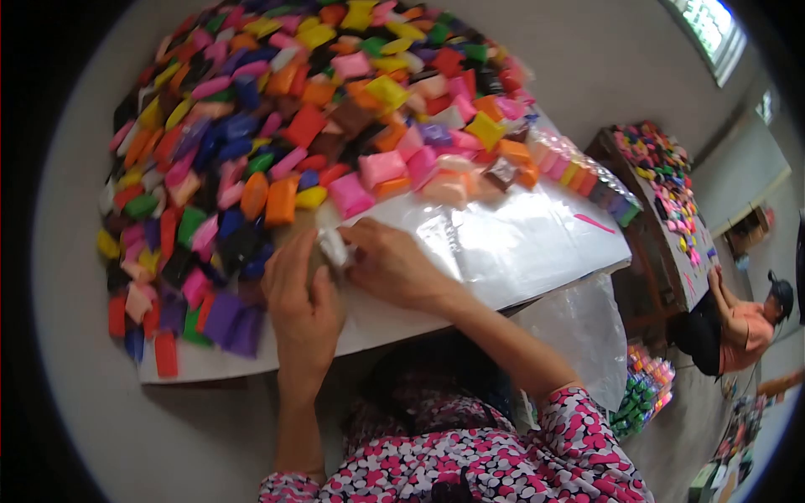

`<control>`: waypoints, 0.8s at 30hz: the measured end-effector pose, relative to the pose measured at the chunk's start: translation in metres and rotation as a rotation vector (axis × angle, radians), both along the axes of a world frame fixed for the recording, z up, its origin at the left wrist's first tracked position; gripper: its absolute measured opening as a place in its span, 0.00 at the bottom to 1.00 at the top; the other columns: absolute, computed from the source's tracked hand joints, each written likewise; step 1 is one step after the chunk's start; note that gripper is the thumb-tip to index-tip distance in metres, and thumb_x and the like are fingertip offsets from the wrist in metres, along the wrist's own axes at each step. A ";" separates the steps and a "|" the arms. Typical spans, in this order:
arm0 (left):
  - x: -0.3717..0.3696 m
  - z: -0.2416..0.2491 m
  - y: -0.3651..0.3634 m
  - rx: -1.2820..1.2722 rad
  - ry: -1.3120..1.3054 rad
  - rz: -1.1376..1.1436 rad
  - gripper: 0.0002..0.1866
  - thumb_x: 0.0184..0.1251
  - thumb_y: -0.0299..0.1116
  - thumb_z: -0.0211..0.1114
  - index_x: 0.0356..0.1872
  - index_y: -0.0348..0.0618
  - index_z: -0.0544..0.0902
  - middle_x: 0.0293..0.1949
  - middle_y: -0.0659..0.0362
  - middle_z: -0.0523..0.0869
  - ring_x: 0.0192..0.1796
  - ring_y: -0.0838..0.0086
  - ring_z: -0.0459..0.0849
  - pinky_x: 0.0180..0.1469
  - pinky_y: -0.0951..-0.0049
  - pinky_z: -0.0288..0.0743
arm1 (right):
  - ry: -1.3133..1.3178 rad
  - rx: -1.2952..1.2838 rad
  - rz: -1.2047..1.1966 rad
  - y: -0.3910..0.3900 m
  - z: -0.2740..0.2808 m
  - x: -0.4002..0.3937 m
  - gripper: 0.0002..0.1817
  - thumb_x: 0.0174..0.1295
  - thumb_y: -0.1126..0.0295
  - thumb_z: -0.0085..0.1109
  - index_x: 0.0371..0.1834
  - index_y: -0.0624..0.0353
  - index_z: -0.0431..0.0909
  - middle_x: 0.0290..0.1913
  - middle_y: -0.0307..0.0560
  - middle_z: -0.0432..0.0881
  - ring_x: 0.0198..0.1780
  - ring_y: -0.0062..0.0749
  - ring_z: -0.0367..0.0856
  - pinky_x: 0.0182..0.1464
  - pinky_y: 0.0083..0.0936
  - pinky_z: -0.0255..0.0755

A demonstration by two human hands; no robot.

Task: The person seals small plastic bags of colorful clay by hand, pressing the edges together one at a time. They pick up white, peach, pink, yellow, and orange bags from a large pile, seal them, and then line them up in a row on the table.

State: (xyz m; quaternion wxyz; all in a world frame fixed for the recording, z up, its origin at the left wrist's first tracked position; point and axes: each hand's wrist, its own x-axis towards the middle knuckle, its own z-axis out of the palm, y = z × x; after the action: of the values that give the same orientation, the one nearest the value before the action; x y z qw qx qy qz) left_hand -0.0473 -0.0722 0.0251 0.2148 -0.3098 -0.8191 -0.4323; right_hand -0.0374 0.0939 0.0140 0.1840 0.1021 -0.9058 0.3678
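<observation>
My left hand [302, 281] is at the near edge of the pile, its fingers together and bent around the left side of a small white packet [333, 247]. On the packet's right side, the fingers of my right hand [386, 260] are pinched against it. Part of the packet is hidden behind my fingers, and the hands are slightly blurred. Just beyond them spreads a large heap of small, shiny wrapped blocks [306, 126] in many colours, which look like modelling clay.
The white tabletop [503, 260] has a clear pack of coloured blocks [579, 172] and a pink strip [594, 223] on it. A plastic bag [579, 327] hangs by the near edge. At right, a person [742, 323] sits by another table [641, 201] bearing a similar heap.
</observation>
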 end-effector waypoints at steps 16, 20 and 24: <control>0.004 0.000 0.000 0.121 -0.093 -0.017 0.18 0.70 0.23 0.54 0.60 0.37 0.76 0.57 0.48 0.79 0.62 0.57 0.75 0.65 0.61 0.65 | -0.071 0.000 -0.001 0.001 0.006 0.006 0.28 0.52 0.70 0.65 0.58 0.62 0.73 0.51 0.62 0.76 0.52 0.58 0.78 0.53 0.44 0.73; 0.008 0.003 -0.003 0.131 -0.099 0.010 0.18 0.70 0.23 0.54 0.60 0.36 0.76 0.57 0.49 0.80 0.62 0.58 0.76 0.65 0.62 0.66 | -0.094 0.025 -0.029 -0.002 0.006 0.004 0.29 0.52 0.69 0.66 0.59 0.62 0.72 0.50 0.61 0.76 0.51 0.57 0.78 0.53 0.44 0.73; 0.009 0.003 -0.006 0.148 -0.073 0.033 0.18 0.70 0.22 0.55 0.60 0.36 0.76 0.57 0.49 0.80 0.60 0.58 0.77 0.64 0.63 0.67 | -0.094 0.050 -0.080 -0.007 0.005 0.002 0.32 0.50 0.69 0.68 0.61 0.63 0.71 0.49 0.60 0.76 0.51 0.54 0.79 0.53 0.42 0.74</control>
State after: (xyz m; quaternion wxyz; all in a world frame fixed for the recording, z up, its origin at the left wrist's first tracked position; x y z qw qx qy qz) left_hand -0.0379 -0.0780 0.0278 0.2144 -0.2635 -0.7973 -0.4990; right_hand -0.0350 0.0868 0.0191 0.1529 0.0531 -0.9258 0.3416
